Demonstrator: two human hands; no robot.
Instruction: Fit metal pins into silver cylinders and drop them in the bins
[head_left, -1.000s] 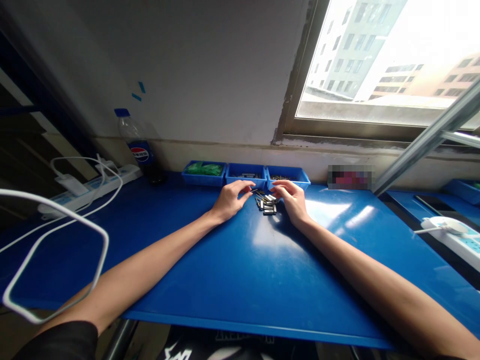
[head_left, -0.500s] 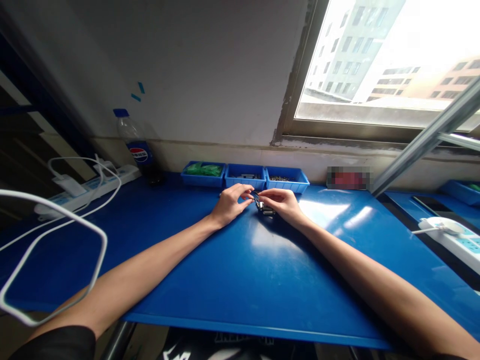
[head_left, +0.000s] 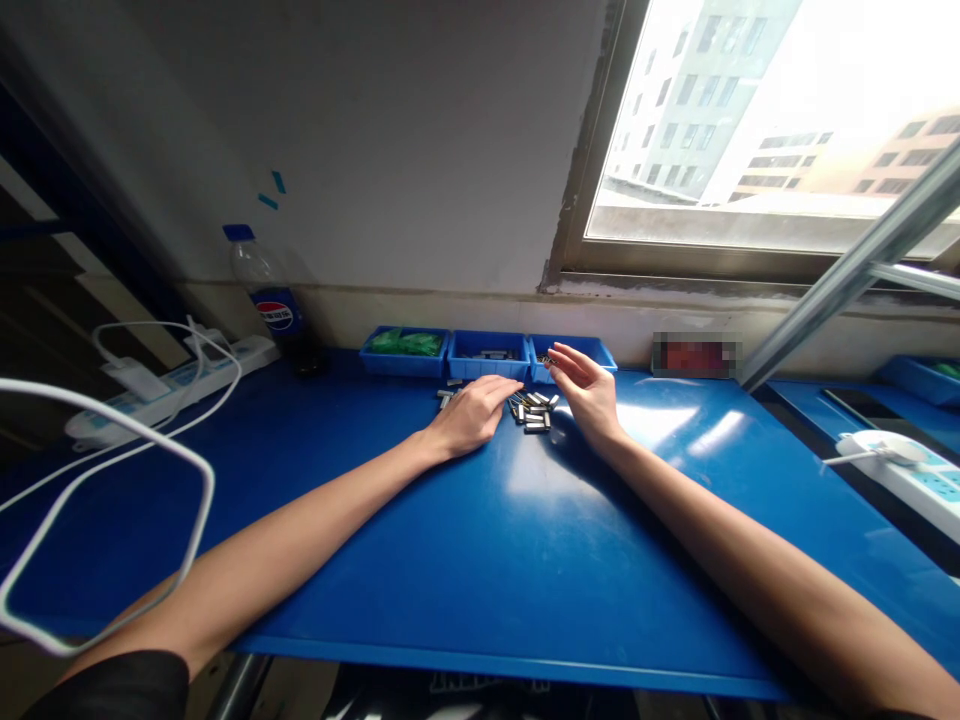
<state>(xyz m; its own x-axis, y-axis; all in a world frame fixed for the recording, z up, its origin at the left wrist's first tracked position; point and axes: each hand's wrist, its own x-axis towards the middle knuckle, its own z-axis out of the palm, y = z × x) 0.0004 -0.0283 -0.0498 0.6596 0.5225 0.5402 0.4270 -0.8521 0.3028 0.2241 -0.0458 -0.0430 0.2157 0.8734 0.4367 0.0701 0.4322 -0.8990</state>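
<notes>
A small pile of silver and black metal parts (head_left: 534,410) lies on the blue table (head_left: 480,540) in front of three blue bins. My left hand (head_left: 474,410) rests flat on the table just left of the pile, its fingers stretched toward the parts. My right hand (head_left: 585,385) is lifted over the right bin (head_left: 600,350), thumb and fingertips pinched on a tiny dark part. A few loose parts (head_left: 448,397) lie behind my left hand.
The left bin (head_left: 405,345) holds green pieces and the middle bin (head_left: 489,352) holds metal parts. At the back left are a Pepsi bottle (head_left: 271,300) and a white power strip (head_left: 180,380) with cables. Another power strip (head_left: 907,470) lies at the right.
The two hands, which met over the pile, have parted. My right hand rose toward the right bin with a small part. My left hand dropped flat beside the pile.
</notes>
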